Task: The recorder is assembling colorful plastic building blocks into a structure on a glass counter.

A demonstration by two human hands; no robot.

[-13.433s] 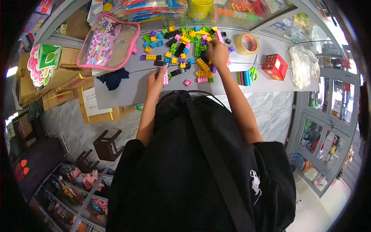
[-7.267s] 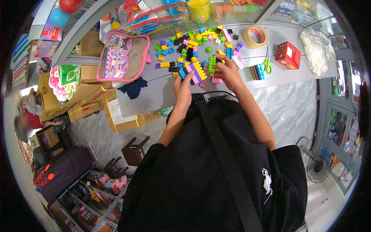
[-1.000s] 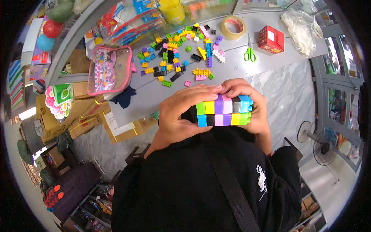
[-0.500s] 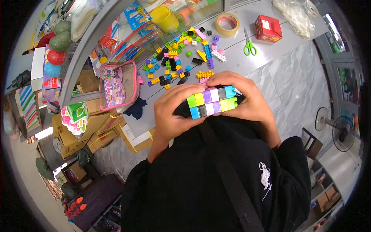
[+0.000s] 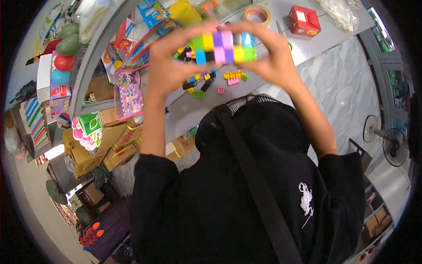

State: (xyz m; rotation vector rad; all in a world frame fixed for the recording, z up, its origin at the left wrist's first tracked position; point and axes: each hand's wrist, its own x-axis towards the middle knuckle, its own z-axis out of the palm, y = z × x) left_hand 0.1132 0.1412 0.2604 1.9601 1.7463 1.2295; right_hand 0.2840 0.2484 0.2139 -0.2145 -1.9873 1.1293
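Between both hands is a block of stacked toy building bricks (image 5: 223,47) in green, yellow, blue, black, pink, purple and white, held out over the table. My left hand (image 5: 169,57) is closed round its left end, and my right hand (image 5: 274,55) grips the right end. Both hands are slightly smeared by motion. Below the block lie loose bricks, among them a yellow piece (image 5: 234,75), a green brick (image 5: 198,94) and a small pink brick (image 5: 220,90). My hands and the block hide much of the brick pile behind them.
A tape roll (image 5: 256,15), a red box (image 5: 304,22) and a clear plastic bag (image 5: 339,16) are at the table's far right. Scissors show only partly beside my right hand. To the left are a pink-edged pouch (image 5: 129,94), a yellow cup (image 5: 184,12) and cardboard boxes (image 5: 81,152).
Both hands have carried the brick block away from my body, over the pile on the table. My forearms are now stretched out, and the dark cloth by the pouch is mostly hidden.
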